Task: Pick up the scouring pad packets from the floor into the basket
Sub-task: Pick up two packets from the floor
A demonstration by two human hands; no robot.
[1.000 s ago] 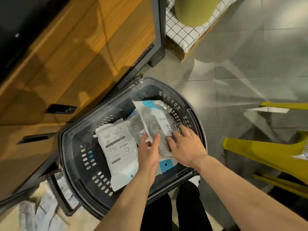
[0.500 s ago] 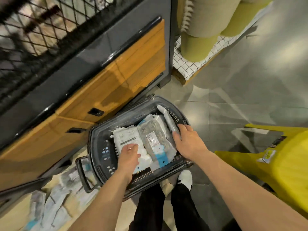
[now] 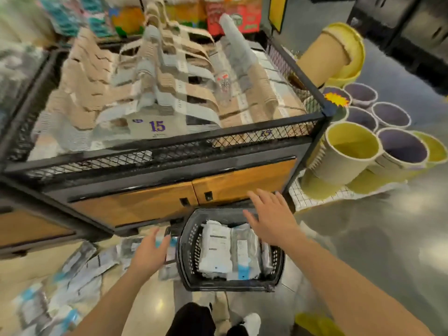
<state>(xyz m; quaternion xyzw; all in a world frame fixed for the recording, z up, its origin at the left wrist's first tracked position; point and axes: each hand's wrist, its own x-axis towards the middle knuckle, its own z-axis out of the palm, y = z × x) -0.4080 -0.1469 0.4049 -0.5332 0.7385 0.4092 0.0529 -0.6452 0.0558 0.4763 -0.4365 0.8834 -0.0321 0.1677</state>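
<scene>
Head view, items listed from nearest to farthest.

1. Dark trousers (image 3: 191, 321) and one white shoe (image 3: 251, 322), bottom edge, on the grey floor (image 3: 363, 251).
2. Scouring pad packets on the floor (image 3: 80, 270): a loose, blurred scatter, lower left, reaching up to the basket's left side.
3. Left hand (image 3: 149, 257): fingers straight and relaxed, holding nothing, over the floor packets just beside the basket.
4. Basket (image 3: 228, 286): black, perforated walls, standing on the floor in front of the cabinet.
5. Packets in the basket (image 3: 215, 248): several lying flat side by side, white and grey with blue trim.
6. Right hand (image 3: 272, 223): fingers spread wide, holding nothing, above the basket's far right corner.
7. Cabinet (image 3: 145, 204): wooden doors, black frame.
8. Mesh bin (image 3: 169, 151) on top of the cabinet, filled with beige and grey hangers (image 3: 169, 76); price card (image 3: 155, 127) reading "15".
9. Buckets (image 3: 351, 151): yellow and purple stacks, right of the bin.
</scene>
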